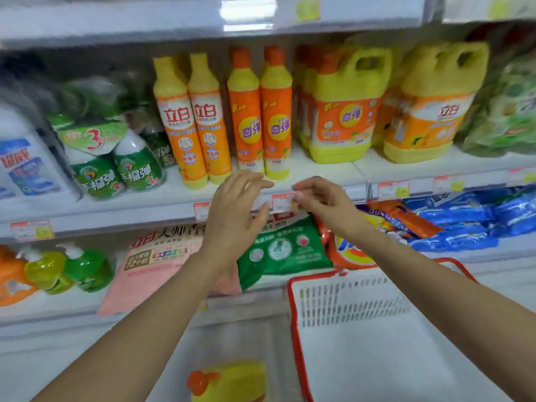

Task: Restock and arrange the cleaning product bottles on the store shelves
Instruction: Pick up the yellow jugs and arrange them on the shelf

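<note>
Two yellow-capped orange bottles (185, 123) and two orange-capped bottles (262, 117) stand upright in a row on the middle shelf (319, 172). My left hand (235, 210) hovers just below them with fingers spread, holding nothing. My right hand (316, 195) hangs beside it at the shelf's front edge, fingers loosely curled and empty. Neither hand touches a bottle. Another yellow bottle with an orange cap (229, 382) lies at the bottom of the view.
Large yellow jugs (342, 111) stand right of the bottles, green round bottles (116, 169) left. Detergent bags (284, 250) lie on the lower shelf. A white basket with a red rim (293, 314) sits low at the right.
</note>
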A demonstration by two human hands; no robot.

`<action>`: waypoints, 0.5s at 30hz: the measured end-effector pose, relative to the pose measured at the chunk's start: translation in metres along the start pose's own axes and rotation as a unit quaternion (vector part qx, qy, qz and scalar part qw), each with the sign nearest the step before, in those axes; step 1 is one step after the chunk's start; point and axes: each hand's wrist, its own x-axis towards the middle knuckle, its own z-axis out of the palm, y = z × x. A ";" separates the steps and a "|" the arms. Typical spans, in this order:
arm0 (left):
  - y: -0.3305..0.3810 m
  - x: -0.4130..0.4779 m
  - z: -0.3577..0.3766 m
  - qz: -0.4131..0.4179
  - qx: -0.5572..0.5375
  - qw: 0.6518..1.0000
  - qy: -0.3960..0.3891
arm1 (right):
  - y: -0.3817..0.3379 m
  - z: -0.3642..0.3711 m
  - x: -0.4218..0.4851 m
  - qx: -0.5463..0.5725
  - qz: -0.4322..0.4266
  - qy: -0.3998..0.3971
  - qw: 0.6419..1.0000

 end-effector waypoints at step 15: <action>-0.003 0.066 0.097 0.007 0.165 0.983 -0.082 | 0.024 -0.129 0.142 -0.026 0.067 0.234 0.969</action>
